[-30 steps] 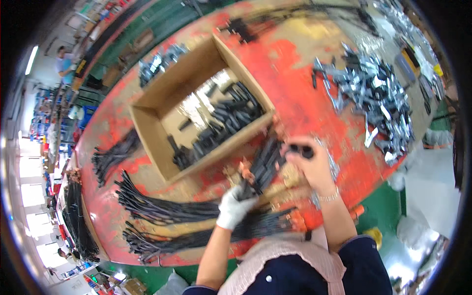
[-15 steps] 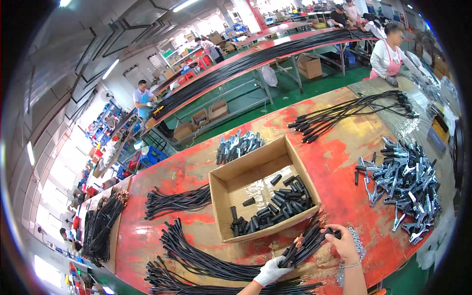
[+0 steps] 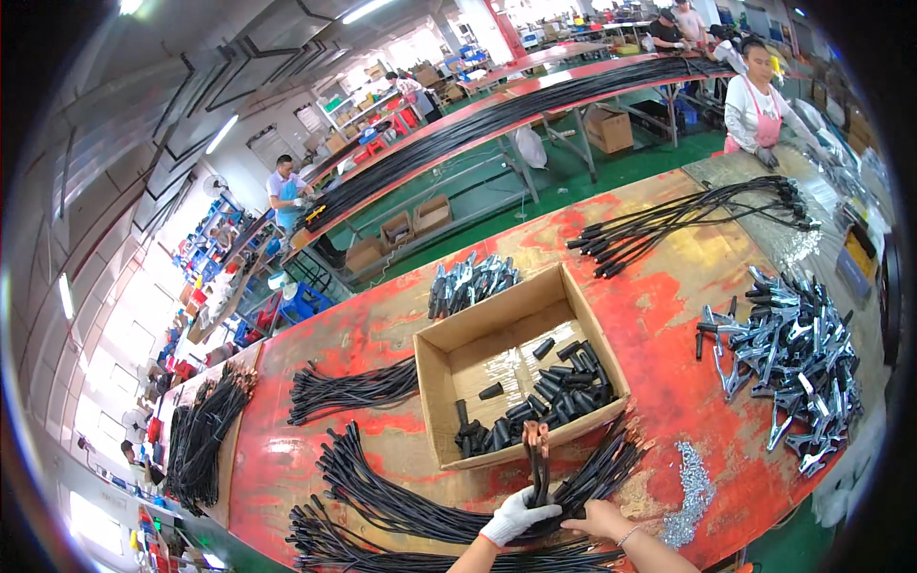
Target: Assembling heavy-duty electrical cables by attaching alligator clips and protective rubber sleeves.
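My left hand (image 3: 519,517), in a white glove, is closed round black cables (image 3: 541,477) whose bare copper ends point up in front of the cardboard box (image 3: 497,456). To its right, my bare right hand (image 3: 599,520) has its fingers closed at the lower part of the cable bundle (image 3: 585,482); its fingertips are partly hidden among the cables. More copper ends (image 3: 626,432) of this bundle fan out by the box's right corner. Inside the box lie many loose black sleeves (image 3: 535,401).
Silver bits (image 3: 690,497) are heaped right of my hands. Beyond them is a pile of metal clamps (image 3: 793,363); more clamps (image 3: 470,285) lie behind the box. Cable bundles (image 3: 349,390) lie left, others (image 3: 688,215) far right. A co-worker (image 3: 755,105) stands at the table's far right end.
My right hand has come left and down from the copper ends to the bundle beside my left hand. Some copper ends now stand upright above my left hand. The view has shifted slightly.
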`<state>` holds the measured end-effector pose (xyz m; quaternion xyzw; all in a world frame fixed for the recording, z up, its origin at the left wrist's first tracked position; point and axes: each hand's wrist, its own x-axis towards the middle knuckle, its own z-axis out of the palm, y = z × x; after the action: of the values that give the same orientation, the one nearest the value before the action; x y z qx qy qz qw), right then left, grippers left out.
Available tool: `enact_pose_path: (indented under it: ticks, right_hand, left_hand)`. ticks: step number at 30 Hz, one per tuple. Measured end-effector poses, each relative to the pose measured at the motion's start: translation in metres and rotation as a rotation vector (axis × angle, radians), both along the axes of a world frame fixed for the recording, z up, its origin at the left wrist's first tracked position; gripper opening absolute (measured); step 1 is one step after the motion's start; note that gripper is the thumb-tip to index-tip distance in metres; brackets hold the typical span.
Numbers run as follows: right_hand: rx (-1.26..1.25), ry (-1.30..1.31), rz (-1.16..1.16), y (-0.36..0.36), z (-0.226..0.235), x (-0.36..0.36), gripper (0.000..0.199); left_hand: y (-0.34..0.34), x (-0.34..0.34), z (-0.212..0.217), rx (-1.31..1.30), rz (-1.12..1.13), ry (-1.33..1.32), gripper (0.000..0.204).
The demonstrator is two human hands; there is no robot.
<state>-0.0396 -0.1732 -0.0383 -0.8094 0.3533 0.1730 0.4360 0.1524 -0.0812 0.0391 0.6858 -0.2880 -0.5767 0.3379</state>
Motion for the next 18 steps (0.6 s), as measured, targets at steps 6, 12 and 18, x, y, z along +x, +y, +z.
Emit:
enact_pose_path:
  ticks: [6,12,18]
  right_hand:
    - [0.098,-0.340,-0.203,-0.023,0.058,-0.018,0.062]
    - [0.328,-0.739,-0.534,-0.048,0.087,-0.044,0.028]
    - [0.505,-1.069,-0.954,-0.068,0.110,-0.027,0.037]
  left_hand:
    - [0.005,0.012,0.002,-0.115,0.063,0.301,0.028]
    - [-0.009,-0.002,-0.009,-0.089,0.166,0.198,0.022]
    - [-0.001,-0.005,0.009,-0.125,0.310,0.204,0.030]
